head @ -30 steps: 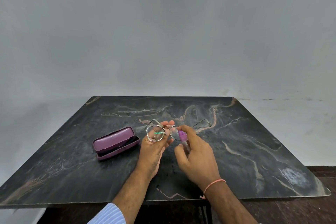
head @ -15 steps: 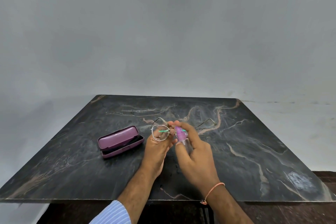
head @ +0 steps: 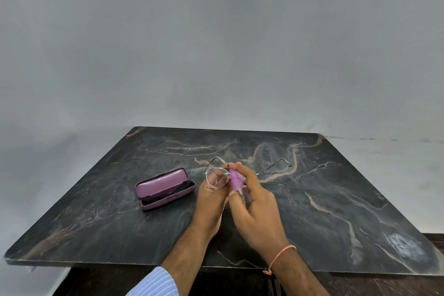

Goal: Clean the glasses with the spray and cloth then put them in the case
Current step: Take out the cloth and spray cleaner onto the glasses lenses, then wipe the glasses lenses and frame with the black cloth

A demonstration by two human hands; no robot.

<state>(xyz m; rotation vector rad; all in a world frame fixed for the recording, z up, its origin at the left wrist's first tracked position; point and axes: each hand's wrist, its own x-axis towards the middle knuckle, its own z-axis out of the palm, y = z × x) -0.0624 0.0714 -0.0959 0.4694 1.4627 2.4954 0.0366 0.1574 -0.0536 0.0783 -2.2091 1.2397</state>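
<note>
Thin metal-framed glasses [head: 217, 177] are held above the dark marble table [head: 336, 199] with their temples spread away from me. My left hand [head: 209, 202] grips them from below near the left lens. My right hand [head: 254, 202] holds a small clear spray bottle with a purple top [head: 236, 182], its nozzle right beside the left lens and my forefinger on the top. The right lens is hidden behind my right hand. A purple glasses case [head: 164, 187] lies open to the left of my hands. I see no cloth.
A pale grey wall rises behind the table. The table's front edge runs just below my wrists, with dark floor under it. A pale smudge [head: 406, 245] marks the table's near right corner.
The spray bottle in my right hand has moved left, from in front of the right lens to beside the left lens. My left hand keeps its hold on the glasses.
</note>
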